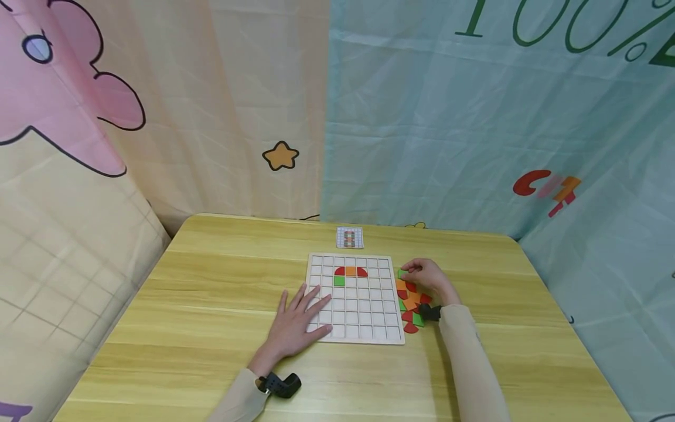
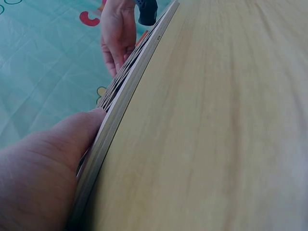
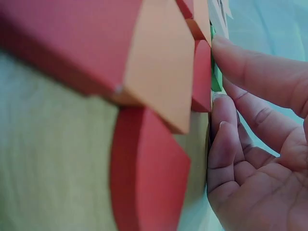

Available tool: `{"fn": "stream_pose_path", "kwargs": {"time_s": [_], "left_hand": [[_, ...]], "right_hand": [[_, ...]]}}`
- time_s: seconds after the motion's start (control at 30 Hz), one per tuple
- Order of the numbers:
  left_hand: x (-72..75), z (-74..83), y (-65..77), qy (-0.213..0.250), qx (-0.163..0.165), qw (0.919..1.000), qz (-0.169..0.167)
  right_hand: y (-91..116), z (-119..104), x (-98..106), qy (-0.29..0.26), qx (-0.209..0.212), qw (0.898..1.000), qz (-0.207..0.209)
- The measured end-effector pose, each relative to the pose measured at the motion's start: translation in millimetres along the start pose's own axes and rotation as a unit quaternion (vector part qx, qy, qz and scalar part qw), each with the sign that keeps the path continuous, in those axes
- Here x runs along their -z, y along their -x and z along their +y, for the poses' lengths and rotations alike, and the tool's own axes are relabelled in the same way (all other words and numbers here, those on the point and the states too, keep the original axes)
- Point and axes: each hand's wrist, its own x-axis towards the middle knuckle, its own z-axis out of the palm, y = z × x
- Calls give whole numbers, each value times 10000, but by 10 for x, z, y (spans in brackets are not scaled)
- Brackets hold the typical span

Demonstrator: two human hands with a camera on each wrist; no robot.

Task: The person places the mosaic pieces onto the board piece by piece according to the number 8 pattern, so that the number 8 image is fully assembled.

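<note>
The left hand (image 1: 293,328) rests with fingers spread apart on the left edge of the white grid board (image 1: 364,313), and the right hand (image 1: 431,279), beside the board's right edge, pinches a green tile (image 1: 402,274). Along this same edge lie loose tiles (image 1: 410,304), red, orange and green; four placed tiles (image 1: 350,271) sit on the board, and a pattern card (image 1: 341,231) lies beyond it.

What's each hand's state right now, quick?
Left hand: open, resting on the grid board.
Right hand: fingertips at a green tile; grip cannot be told.
</note>
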Motion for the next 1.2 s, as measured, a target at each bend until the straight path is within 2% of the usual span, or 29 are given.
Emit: {"fn": "stream_pose_path", "kwargs": {"time_s": [0.1, 0.47, 0.8, 1.1, 1.2], "left_hand": [[17, 8, 1, -1, 16, 10000, -57], [21, 5, 0, 35, 36, 10000, -46], [16, 10, 10, 17, -13, 10000, 36], [26, 11, 3, 68, -20, 10000, 43], [23, 8, -1, 73, -20, 10000, 60]], "right_hand": [[-3, 5, -10, 25, -43, 10000, 54], [18, -16, -38, 15, 224, 9995, 224], [5, 4, -61, 32, 82, 9996, 280], [21, 14, -35, -239, 256, 9992, 177], [37, -4, -43, -375, 271, 9986, 259]]}}
